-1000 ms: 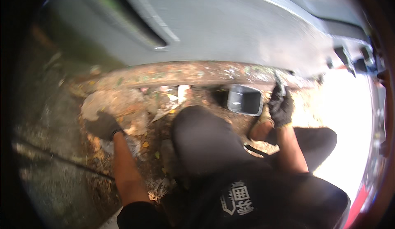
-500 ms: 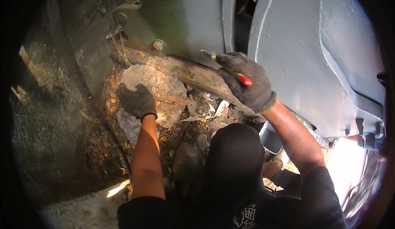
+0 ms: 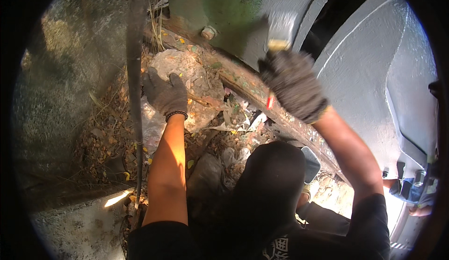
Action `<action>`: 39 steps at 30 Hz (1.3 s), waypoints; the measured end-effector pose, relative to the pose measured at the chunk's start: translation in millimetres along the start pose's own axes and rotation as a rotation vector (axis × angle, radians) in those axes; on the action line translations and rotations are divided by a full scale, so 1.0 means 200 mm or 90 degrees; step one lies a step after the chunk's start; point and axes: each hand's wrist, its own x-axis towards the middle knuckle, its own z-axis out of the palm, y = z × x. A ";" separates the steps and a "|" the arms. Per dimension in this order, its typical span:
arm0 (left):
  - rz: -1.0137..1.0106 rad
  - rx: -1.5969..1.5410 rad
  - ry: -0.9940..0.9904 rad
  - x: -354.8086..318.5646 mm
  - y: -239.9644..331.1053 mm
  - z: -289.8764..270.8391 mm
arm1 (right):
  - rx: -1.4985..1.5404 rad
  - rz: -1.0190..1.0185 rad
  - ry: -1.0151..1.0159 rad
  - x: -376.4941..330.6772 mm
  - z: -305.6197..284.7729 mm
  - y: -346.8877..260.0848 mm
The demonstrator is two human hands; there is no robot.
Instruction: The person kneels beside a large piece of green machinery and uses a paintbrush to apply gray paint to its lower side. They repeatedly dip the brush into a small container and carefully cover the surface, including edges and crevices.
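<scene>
My right hand (image 3: 294,84), in a dark knit glove, is wrapped round the handle of a flat paintbrush (image 3: 281,28). Its bristles point away from me, over the grey metal panel (image 3: 360,68); motion blur hides whether they touch it. A red handle end shows below the fist. My left hand (image 3: 166,91), gloved too, lies on a large pale rock (image 3: 201,73) with thumb and fingers apart. Between the rock and the metal runs a rusty, dirt-covered ledge (image 3: 248,88). A green-stained patch (image 3: 229,12) marks the metal near a bolt (image 3: 208,32).
A dark cable or pole (image 3: 134,73) hangs left of my left arm, before a rough wall (image 3: 70,101). Dry leaves (image 3: 107,143) and litter cover the ground. A light-blue-grey container (image 3: 311,164) stands by my foot. Another person's hand (image 3: 421,211) shows at the right edge.
The paintbrush has swung round from pointing left to pointing away from me, over the grey metal. My left hand stays on the rock. The whole view has shifted.
</scene>
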 end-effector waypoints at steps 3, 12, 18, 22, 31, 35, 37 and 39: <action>-0.003 0.013 -0.006 0.00 -0.02 0.03 | 0.251 0.047 -0.319 -0.02 0.20 -0.21; -0.062 -0.013 -0.064 0.01 0.04 -0.08 | 0.478 0.161 -0.020 0.00 0.21 -0.19; -0.044 -0.018 -0.045 0.02 0.11 -0.14 | 0.164 0.147 0.125 0.20 -0.30 0.10; -0.037 0.030 -0.035 0.01 0.03 -0.09 | -0.013 0.092 0.184 0.34 -0.62 0.19; -0.092 -0.042 -0.096 0.02 0.17 -0.20 | 0.133 -0.013 -0.153 0.01 0.16 -0.13; -0.061 -0.005 -0.066 0.01 0.14 -0.16 | 0.250 -0.042 -0.143 -0.03 0.20 -0.23; -0.109 -0.040 -0.121 0.02 0.18 -0.21 | 0.276 0.063 -0.160 0.06 0.09 -0.12; -0.115 -0.040 -0.132 0.03 0.19 -0.23 | 0.306 0.132 -0.060 0.19 -0.09 0.06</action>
